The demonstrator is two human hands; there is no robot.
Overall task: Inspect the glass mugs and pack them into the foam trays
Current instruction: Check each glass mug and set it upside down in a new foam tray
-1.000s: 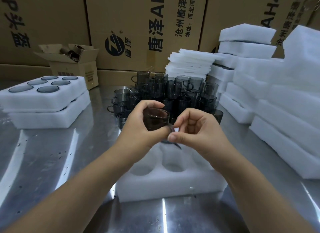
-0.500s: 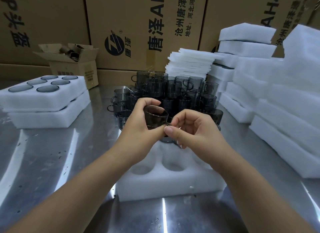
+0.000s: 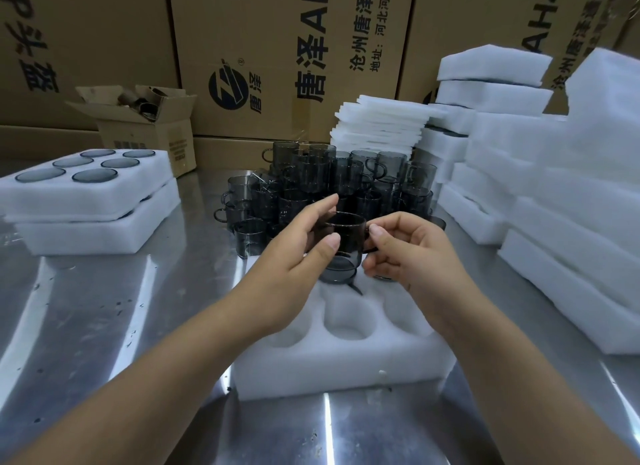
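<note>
Both hands on one mug (image 3: 347, 234), upright, just above the far row of the open foam tray (image 3: 339, 371). Our left hand (image 3: 294, 260) wraps the body, thumb in front, fingers (image 3: 327, 201) curled behind. Our right hand (image 3: 412, 253) pinches the handle. We judge this two-point hold steadies the glass for checking, with the handle kept sideways to suit a pocket. Near pockets are empty. Unpacked mugs (image 3: 346, 180) crowd the desk (image 3: 104, 326) behind; filled trays (image 3: 86, 194) are stacked left.
</note>
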